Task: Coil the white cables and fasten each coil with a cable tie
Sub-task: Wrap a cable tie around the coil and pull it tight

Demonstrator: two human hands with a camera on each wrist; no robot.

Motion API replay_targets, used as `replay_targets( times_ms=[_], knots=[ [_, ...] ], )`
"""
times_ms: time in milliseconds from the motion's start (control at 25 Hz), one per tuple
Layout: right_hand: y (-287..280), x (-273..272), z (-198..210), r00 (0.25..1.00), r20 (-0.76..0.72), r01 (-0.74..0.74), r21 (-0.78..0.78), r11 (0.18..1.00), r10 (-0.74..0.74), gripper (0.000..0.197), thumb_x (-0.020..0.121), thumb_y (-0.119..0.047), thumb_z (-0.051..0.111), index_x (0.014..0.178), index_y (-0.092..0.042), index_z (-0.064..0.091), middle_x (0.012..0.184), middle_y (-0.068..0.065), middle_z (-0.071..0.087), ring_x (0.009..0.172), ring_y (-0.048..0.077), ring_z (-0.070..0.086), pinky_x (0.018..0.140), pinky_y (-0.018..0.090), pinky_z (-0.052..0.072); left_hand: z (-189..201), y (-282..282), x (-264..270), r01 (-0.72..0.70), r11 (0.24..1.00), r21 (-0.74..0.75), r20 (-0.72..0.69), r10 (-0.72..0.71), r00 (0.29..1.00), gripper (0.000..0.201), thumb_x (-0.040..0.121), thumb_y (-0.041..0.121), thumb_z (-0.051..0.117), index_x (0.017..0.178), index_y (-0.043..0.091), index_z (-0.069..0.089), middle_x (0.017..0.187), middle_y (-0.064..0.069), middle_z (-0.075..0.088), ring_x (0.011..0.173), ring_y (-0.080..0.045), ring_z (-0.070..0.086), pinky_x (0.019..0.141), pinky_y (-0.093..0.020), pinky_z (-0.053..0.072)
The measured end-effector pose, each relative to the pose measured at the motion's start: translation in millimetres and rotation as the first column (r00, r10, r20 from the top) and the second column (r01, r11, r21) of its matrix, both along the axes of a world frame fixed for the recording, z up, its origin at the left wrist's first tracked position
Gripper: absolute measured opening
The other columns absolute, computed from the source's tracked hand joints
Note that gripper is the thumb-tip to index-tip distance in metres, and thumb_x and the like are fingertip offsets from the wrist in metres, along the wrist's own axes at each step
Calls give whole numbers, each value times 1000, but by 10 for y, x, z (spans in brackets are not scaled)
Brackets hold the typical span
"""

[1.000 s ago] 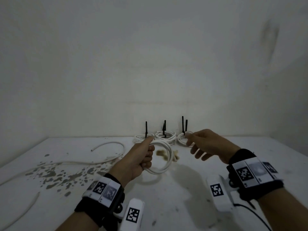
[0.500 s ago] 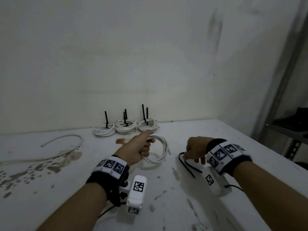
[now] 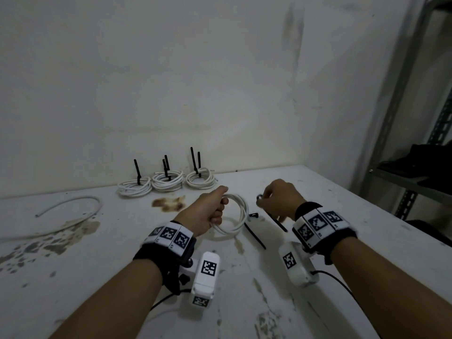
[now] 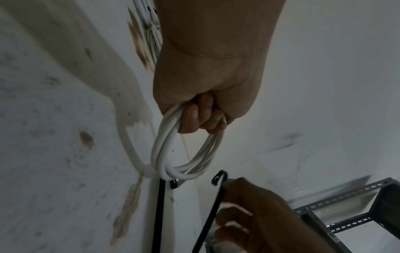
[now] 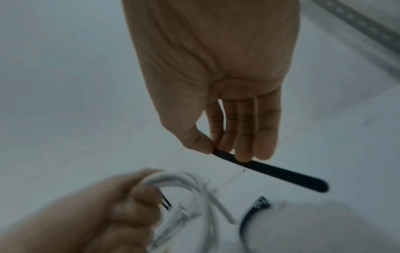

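— From overhead, what's going on?
— The left hand (image 3: 208,212) is fisted round a white cable coil (image 3: 236,216) above the table (image 3: 97,265); the right hand (image 3: 281,200) pinches a black cable tie (image 3: 277,220) just beside it; another tie (image 3: 254,234) lies below; three tied coils (image 3: 166,183) sit by the wall.
— The left wrist view?
— Fingers (image 4: 194,119) curled through the coil (image 4: 173,154); the tie's head (image 4: 218,178) near it.
— The right wrist?
— Thumb and fingertips (image 5: 244,150) nip the tie (image 5: 281,172); the coil (image 5: 190,196) is blurred below.
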State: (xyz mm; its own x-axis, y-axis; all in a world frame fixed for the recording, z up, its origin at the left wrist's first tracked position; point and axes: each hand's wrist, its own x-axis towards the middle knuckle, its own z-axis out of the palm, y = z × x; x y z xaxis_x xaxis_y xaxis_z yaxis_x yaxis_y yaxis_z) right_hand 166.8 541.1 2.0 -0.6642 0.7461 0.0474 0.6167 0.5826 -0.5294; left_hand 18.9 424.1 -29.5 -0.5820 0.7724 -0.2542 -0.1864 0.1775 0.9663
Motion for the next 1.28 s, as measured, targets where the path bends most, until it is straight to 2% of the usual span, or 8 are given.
replay_targets(
  times_ms=[120,360,520,640,720,880,1000,1280],
  knots=[
    [-135,23,203,926,-377,-96,-296,950,-24,21,91,-16,62,92,4,67,91,21,71,65,30,71,61,38,62,9,3,23,2,1000,10,4,-2,1000,41,99,39,48,66,14,43,45,7,23,37,-10,16,38,-22,15],
    [-534,-106,396,807,-585,-375,-402,835,81,8,84,2,68,80,0,61,77,23,66,69,31,69,73,43,62,80,-105,21,-21,995,98,24,19,1000,39,97,38,51,66,16,44,46,7,23,35,-9,17,37,-21,16],
    [-697,-392,336,822,-509,-300,-6,954,255,10,77,-11,77,73,-11,68,69,1,66,56,3,57,61,18,50,151,-348,-107,-82,981,178,81,68,994,44,97,45,51,64,16,45,46,6,24,34,-8,18,36,-19,16],
    [-837,-640,288,821,-392,-296,329,897,415,7,80,-19,78,85,-17,75,83,-5,62,71,1,51,67,4,38,210,-621,-319,-111,965,237,148,77,986,48,97,46,50,62,14,46,41,6,22,31,-7,15,34,-19,14],
    [-958,-823,239,769,-412,-336,390,858,488,6,82,-16,75,87,-17,73,86,0,62,76,10,54,68,6,38,244,-838,-476,-136,951,279,186,85,979,45,97,41,51,61,13,47,40,5,21,29,-8,14,33,-18,15],
    [-1305,-1274,80,693,-334,-347,622,702,638,4,84,-13,69,87,-15,68,83,5,62,68,22,59,61,36,51,302,-1297,-784,-177,949,260,242,113,964,44,97,39,50,64,10,52,45,4,25,28,-7,14,34,-17,12],
    [-1572,-1570,11,656,-305,-349,690,635,691,4,86,-14,68,89,-15,68,86,4,62,67,20,59,55,37,52,340,-1693,-988,-190,956,223,234,137,962,41,95,47,56,71,13,53,46,6,25,32,-7,14,36,-20,13],
    [-2140,-2206,-56,524,-494,-406,571,713,694,10,79,-12,75,87,-17,73,91,0,60,86,14,56,69,19,41,309,-2273,-1401,-407,878,252,133,385,913,35,90,39,63,103,7,69,47,6,22,35,-9,15,37,-22,16]
  ],
)
